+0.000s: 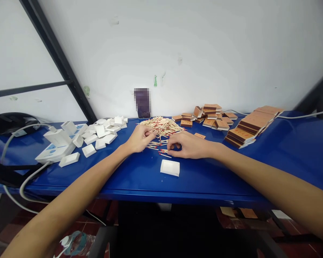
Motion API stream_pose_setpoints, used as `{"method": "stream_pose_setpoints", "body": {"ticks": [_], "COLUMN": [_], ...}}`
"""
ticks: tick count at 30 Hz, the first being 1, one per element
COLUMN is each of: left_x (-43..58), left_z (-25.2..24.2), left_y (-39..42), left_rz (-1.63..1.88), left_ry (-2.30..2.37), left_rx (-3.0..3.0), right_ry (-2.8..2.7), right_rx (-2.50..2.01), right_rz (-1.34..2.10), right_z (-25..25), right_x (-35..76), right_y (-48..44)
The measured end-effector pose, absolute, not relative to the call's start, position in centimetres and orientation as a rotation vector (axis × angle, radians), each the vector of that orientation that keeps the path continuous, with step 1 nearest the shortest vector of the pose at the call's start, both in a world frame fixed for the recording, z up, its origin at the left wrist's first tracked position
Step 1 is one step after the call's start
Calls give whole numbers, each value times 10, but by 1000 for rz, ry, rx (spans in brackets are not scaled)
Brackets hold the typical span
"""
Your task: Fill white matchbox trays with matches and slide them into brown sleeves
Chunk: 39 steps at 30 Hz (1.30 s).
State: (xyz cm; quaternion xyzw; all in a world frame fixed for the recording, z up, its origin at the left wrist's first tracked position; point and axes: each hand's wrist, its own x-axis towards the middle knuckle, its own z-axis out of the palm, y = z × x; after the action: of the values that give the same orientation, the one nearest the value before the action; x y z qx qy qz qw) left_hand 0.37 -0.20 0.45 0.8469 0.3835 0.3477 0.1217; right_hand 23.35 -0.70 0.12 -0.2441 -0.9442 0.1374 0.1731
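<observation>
A heap of loose matches [164, 125] with red heads lies on the blue table, with more matches scattered in front of it. My left hand [141, 139] is at the heap's left edge, thumb and fingers pinched together; what they hold is hidden. My right hand [187, 145] is to the right of the scattered matches. Its fingers are curled, and the thumb and fingertips close on a few matches [164, 153] at the table surface. Just in front of the hands rests a white matchbox tray [170, 167], its open side up.
White matchbox trays [101, 134] are piled at left, beside a power adapter [57, 138] with cables. Brown matchbox sleeves [212, 116] lie heaped at back right, with stacked rows [254, 125] farther right. A phone [143, 104] leans on the wall. The table's front edge [161, 193] runs below.
</observation>
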Motion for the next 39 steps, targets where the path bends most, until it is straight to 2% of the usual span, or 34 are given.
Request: {"method": "stream_pose_setpoints", "body": {"ticks": [9,39], "left_x": [-2,4], "left_z": [10,14], "left_y": [0,-9], "left_rz": [765,532], "left_ry": [1111,1097], "left_rx": [2904,2815], "right_ry": [-2643,-2654], "right_rx": [-716,-741], "right_rz": [406,323], "right_z": [-1,-7], "right_x": [232,228], "right_y": [-5,-7]}}
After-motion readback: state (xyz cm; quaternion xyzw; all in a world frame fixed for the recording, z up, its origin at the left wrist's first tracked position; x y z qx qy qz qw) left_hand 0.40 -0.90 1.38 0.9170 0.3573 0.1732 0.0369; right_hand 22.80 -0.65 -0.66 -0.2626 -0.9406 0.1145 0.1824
